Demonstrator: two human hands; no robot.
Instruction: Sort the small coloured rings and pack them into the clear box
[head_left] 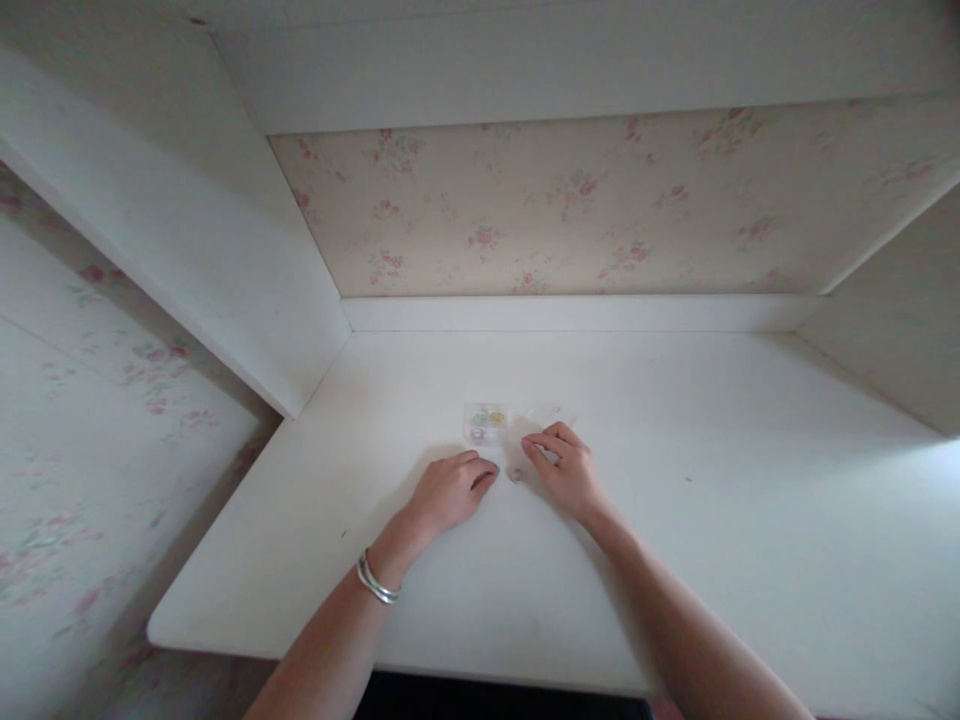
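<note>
While floral wallpaper (570,210) fills the back of the alcove, the white table (712,500) takes up most of the lower view, set between pale side panels. Both forearms reach in from the near edge — the left one wears thin silver bangles (375,582) at the wrist. The left hand (448,492) lies palm down on the table, fingers loosely curled, its grip closed on nothing that shows, fingertips just beside a small round object (514,474). The right hand (568,467) rests close on the other side, fingers bent and drawn together near the thumb; whether that grip pinches anything I cannot tell. Just beyond the hands, near the table's middle, sits a small clear plastic box (486,422) with tiny green, yellow and pink pieces inside. The round object lies between the two hands — too small to identify.
</note>
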